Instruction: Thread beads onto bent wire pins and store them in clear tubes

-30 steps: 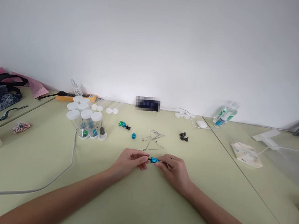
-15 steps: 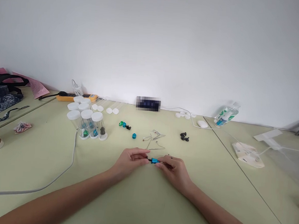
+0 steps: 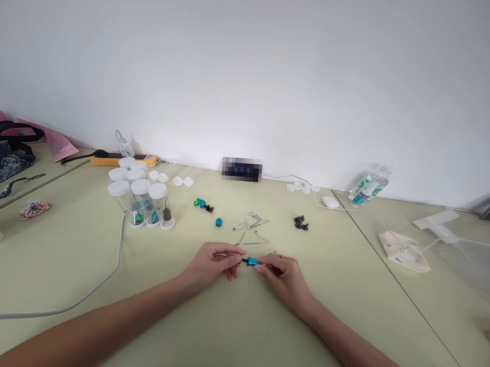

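Between both hands, over the front middle of the table, is a small shiny blue cylindrical part (image 3: 252,261) with a thin black stem on its left side. My right hand (image 3: 284,273) pinches the blue part from the right, its fingers covering that end. The fingertips of my left hand (image 3: 219,263) are closed on the black stem. Just beyond the hands lie several thin bent metal wires (image 3: 256,220). A round blue knob (image 3: 219,222) sits left of them, and a group of green, blue and black knobs (image 3: 202,204) lies farther back.
Clear tubes with white caps (image 3: 140,187) stand at the left, some with coloured knobs inside. Several black knobs (image 3: 301,222) lie to the right. Farther out are white caps (image 3: 305,190), a plastic bottle (image 3: 368,186), an orange power strip (image 3: 146,161) and a grey cable (image 3: 119,247).
My left fingers have shifted and curled closer around the black stem. My right hand keeps its pinch on the blue part. The view has moved slightly.
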`<state>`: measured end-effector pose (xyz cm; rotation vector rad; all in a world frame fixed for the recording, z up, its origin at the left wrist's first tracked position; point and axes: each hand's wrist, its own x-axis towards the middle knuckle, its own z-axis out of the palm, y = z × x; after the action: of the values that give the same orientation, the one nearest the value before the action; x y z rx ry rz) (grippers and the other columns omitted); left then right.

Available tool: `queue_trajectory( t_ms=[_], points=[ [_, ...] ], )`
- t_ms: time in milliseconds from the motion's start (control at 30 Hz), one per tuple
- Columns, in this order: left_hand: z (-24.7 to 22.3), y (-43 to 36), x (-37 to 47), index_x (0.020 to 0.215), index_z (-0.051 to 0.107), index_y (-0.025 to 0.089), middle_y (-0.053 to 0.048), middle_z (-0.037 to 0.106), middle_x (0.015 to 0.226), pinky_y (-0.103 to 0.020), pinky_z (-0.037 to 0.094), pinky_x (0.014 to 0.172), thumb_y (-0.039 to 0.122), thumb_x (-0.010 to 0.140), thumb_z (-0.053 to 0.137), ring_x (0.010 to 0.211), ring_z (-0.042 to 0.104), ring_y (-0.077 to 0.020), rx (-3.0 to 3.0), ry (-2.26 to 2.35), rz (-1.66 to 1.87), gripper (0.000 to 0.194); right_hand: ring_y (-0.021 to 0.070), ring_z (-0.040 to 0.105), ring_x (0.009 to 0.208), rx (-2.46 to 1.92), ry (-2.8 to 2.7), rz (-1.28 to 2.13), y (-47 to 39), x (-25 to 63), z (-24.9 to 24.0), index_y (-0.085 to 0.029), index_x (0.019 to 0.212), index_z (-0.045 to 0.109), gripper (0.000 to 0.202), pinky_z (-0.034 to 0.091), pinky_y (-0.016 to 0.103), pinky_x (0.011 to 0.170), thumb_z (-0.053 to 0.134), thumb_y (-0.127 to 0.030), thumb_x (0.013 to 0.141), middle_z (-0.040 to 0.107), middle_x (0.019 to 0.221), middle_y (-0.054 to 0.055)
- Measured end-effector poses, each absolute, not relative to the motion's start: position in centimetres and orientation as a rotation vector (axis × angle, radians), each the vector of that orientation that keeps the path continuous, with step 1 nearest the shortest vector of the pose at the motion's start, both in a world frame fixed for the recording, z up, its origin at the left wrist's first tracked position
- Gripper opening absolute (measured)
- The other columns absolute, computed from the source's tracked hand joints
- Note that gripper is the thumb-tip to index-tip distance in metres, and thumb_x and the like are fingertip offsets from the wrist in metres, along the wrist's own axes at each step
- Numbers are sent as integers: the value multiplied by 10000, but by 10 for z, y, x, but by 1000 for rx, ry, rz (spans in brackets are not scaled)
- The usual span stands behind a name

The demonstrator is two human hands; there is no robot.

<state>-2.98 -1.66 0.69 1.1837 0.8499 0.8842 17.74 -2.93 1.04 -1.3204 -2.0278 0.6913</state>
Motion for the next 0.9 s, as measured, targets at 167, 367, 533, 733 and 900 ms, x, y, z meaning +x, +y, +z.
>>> queue_trajectory(
  t_ms=[167, 367, 533, 733, 900],
  points=[
    [8, -16, -31, 939, 669, 146, -30, 637, 735, -241, 474, 653, 298, 709, 692, 635, 565, -107, 1203, 894, 873, 276, 134, 482, 589, -1323, -2013, 741, -31, 178, 13, -202, 823, 688, 276, 369, 237, 529, 490, -389, 869, 595, 632, 6],
    [7, -14, -30, 965, 637, 143, -8, 586, 677, -238, 456, 573, 316, 735, 666, 577, 544, -102, 1223, 817, 836, 289, 114, 370, 542, -1339, -1960, 863, -30, 178, 13, -170, 770, 672, 332, 299, 232, 490, 488, -431, 859, 454, 544, -21],
    [8, -15, -30, 961, 638, 139, -18, 587, 701, -243, 452, 604, 339, 792, 602, 594, 529, -96, 1223, 811, 861, 264, 109, 311, 548, -1339, -1912, 965, -29, 177, 13, -160, 735, 645, 342, 257, 236, 493, 497, -448, 848, 402, 549, -27],
    [8, -14, -30, 960, 646, 151, -41, 623, 836, -224, 440, 656, 278, 724, 683, 720, 544, -111, 1236, 841, 858, 271, 106, 291, 539, -1348, -1890, 1016, -30, 177, 14, -166, 737, 649, 332, 236, 236, 486, 509, -449, 839, 361, 538, -33],
    [8, -14, -31, 947, 623, 135, 1, 556, 656, -221, 406, 530, 334, 773, 623, 545, 498, -87, 1264, 828, 782, 265, 109, 305, 553, -1306, -1882, 1026, -30, 177, 13, -167, 760, 665, 324, 242, 240, 497, 512, -441, 840, 417, 563, -22]
  ],
)
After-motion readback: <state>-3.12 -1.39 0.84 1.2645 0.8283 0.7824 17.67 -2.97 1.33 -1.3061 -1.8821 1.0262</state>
